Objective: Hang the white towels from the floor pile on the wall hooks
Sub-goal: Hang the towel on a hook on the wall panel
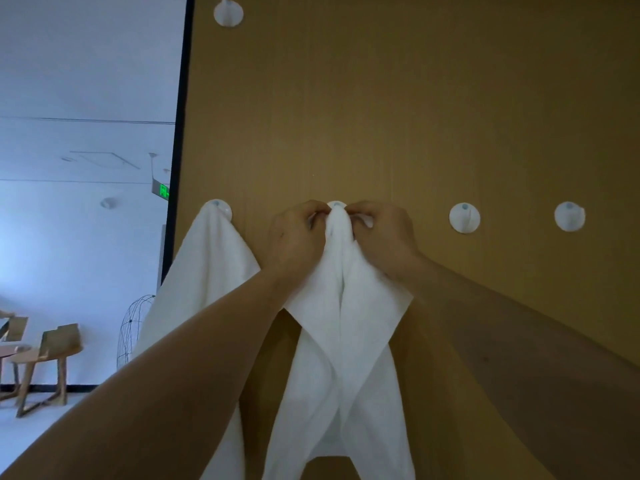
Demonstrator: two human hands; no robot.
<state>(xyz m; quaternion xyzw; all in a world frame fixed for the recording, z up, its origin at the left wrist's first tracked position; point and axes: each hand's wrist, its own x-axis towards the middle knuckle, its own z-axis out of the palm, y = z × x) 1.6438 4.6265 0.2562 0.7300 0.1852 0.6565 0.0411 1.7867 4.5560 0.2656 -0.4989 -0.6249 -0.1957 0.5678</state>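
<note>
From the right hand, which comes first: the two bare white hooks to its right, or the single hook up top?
From the right hand:
1. Nearer bare round white wall hook, just right.
2. Far-right bare round white wall hook, same row.
3. Upper round white wall hook, top left.

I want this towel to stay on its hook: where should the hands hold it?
Hold the towel at its bunched top, one of the hands pinching each side just below the hook, approaching from the front. The cloth gathers narrow there and both halves drape down evenly.

white towels point(346, 341), white hooks point(464, 218), ochre wall point(415, 98)
</note>
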